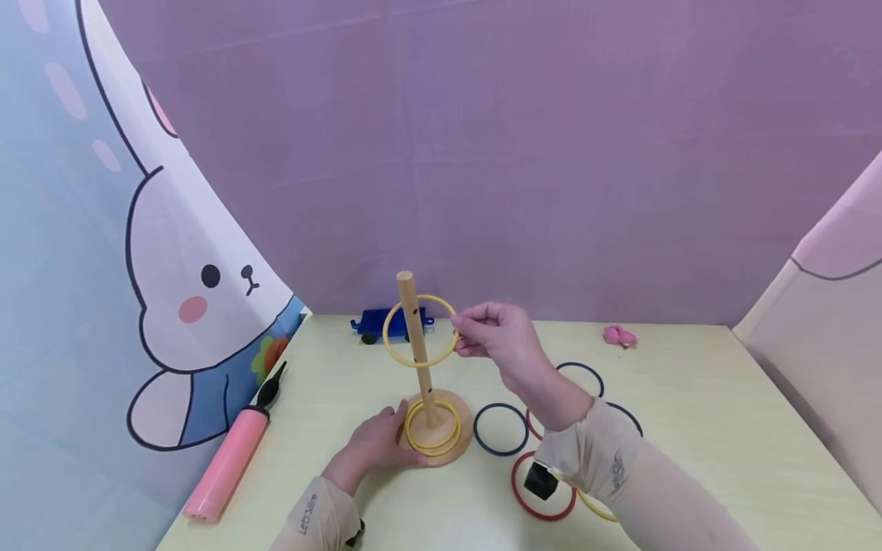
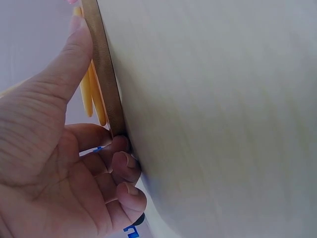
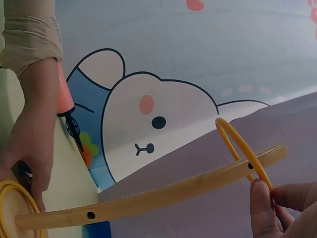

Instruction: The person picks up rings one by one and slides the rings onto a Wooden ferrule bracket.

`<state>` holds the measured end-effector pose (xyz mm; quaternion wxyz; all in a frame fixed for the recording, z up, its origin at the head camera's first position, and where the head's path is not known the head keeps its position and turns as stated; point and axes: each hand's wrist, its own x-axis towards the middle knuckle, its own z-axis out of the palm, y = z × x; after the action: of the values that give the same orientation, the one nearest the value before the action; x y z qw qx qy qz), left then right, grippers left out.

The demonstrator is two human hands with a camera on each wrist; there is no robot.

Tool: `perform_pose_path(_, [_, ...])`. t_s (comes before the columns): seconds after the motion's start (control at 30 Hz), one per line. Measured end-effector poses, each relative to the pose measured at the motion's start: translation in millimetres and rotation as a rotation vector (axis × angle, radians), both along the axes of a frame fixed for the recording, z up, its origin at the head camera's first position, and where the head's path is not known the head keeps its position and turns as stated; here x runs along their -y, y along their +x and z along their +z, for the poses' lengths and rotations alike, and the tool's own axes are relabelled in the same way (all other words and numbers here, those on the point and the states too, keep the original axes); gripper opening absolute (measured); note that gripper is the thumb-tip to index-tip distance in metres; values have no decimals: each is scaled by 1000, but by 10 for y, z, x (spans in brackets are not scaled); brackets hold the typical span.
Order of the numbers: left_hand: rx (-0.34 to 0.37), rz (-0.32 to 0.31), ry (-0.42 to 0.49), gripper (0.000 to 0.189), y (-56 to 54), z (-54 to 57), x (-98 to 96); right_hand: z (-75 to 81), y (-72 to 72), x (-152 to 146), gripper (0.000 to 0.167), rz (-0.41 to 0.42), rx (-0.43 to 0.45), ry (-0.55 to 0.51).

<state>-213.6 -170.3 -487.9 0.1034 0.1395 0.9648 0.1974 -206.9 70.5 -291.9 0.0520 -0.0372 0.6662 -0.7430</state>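
A wooden post point(image 1: 426, 380) stands upright on a round wooden base point(image 1: 466, 425). My left hand point(image 1: 375, 442) grips the base's near left edge, thumb over the top and fingers curled at its rim in the left wrist view. Yellow rings point(image 1: 431, 453) lie stacked on the base around the post's foot. With thumb and fingertips, my right hand point(image 1: 501, 338) pinches another yellow ring point(image 3: 245, 148). This ring encircles the post near its top end, tilted, as the right wrist view shows.
Blue rings point(image 1: 501, 454), red rings point(image 1: 544, 519) and a yellow ring point(image 1: 598, 513) lie right of the base, partly under my right forearm. Behind the post sits a blue toy cart point(image 1: 372, 324). A pink hand pump point(image 1: 227, 467) lies left; a small pink object point(image 1: 620, 336) lies back right.
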Motion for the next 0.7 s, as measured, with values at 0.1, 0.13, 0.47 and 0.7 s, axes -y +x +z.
perform_pose_path(0.1, [4,1,-7,112,2,7,-8,-74,-1,0,18,-1,12,-3])
perform_pose_path(0.13, [7,3,-9,112,3,9,-10,-100,-4,0,18,-3,17,-5])
perform_pose_path(0.47, [2,1,-16,112,-7,-1,-22,-371,-32,4,15,0,36,-15])
perform_pose_path(0.7, [5,4,-19,111,-5,10,-23,-554,-37,-4,14,-8,71,-8])
